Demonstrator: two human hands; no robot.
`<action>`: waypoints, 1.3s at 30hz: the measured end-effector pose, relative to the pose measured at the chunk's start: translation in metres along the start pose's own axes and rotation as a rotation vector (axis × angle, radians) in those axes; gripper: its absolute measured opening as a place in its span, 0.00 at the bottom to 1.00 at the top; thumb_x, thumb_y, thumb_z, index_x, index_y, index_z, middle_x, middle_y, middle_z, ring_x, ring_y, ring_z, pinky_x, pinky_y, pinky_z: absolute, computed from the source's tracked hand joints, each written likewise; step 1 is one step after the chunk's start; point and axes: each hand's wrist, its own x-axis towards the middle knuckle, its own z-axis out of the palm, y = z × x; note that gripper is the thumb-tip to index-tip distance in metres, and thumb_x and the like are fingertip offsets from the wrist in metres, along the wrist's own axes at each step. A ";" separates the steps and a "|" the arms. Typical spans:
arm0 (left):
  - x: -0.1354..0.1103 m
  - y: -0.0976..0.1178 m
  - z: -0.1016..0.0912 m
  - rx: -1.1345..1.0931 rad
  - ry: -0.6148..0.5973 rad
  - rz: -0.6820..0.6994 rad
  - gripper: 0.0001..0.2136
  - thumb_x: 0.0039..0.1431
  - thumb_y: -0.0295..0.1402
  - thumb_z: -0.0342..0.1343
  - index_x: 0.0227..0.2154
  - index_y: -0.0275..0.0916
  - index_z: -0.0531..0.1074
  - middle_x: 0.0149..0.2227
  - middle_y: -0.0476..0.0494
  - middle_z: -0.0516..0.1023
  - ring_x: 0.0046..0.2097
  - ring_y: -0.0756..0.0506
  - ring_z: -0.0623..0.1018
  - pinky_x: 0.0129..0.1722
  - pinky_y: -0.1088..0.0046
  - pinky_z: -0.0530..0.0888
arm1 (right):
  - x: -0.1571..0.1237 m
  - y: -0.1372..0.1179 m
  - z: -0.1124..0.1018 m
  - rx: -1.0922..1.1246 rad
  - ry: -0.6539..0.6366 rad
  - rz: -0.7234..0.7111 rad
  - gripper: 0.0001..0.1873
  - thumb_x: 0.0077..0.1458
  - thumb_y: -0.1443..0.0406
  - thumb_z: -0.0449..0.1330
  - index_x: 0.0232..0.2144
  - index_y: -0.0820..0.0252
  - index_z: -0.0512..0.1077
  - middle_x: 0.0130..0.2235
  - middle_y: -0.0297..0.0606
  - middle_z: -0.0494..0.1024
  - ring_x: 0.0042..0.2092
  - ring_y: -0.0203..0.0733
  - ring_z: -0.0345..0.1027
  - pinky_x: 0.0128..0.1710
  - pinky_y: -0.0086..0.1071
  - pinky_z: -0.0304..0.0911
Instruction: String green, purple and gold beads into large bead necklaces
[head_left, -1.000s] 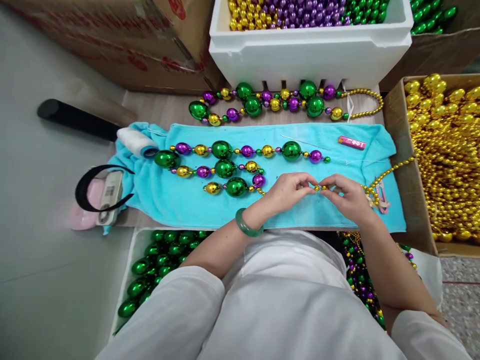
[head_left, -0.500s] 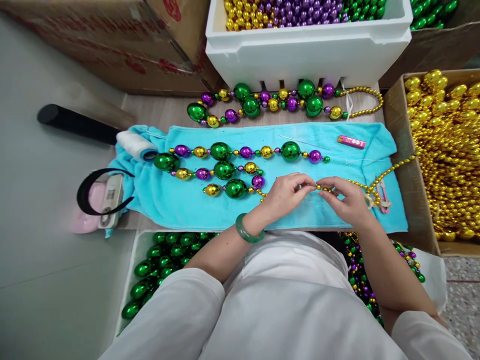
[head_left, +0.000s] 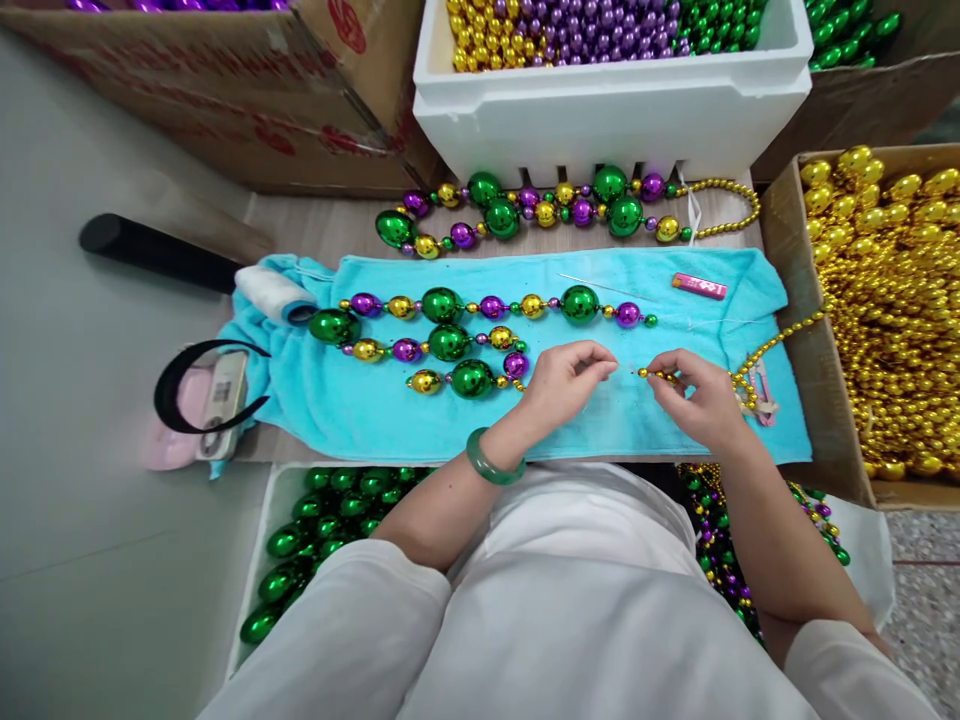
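Note:
My right hand [head_left: 697, 395] pinches the end of a gold bead strand [head_left: 643, 372], which pokes out left of the fingertips. My left hand [head_left: 570, 385], with a green bangle [head_left: 495, 458] at its wrist, is apart from the strand. Its thumb and forefinger are pressed together; what they hold, if anything, I cannot make out. Both hands are over a turquoise towel [head_left: 600, 430]. Left of them, a string of green, purple and gold beads [head_left: 448, 342] lies in a winding row. A needle [head_left: 592, 281] and a small pink cylinder with white print [head_left: 699, 286] lie beyond.
A finished-looking bead necklace [head_left: 501, 216] lies behind the towel, before a white foam box [head_left: 607, 115] of small beads. A carton [head_left: 832, 400] of gold beads stands right. On the left are a thread spool [head_left: 274, 293], a black headband [head_left: 176, 385] and a black bar [head_left: 150, 250].
My hands have moved apart: the left has let go of the gold strand and shifted left, while the right keeps hold of its end.

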 end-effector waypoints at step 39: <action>0.002 -0.006 0.014 -0.756 -0.156 -0.299 0.08 0.52 0.31 0.61 0.35 0.32 0.76 0.29 0.45 0.78 0.30 0.52 0.76 0.31 0.76 0.71 | -0.001 -0.004 0.002 -0.038 -0.030 -0.223 0.08 0.58 0.69 0.53 0.29 0.59 0.71 0.27 0.34 0.73 0.29 0.35 0.65 0.30 0.29 0.58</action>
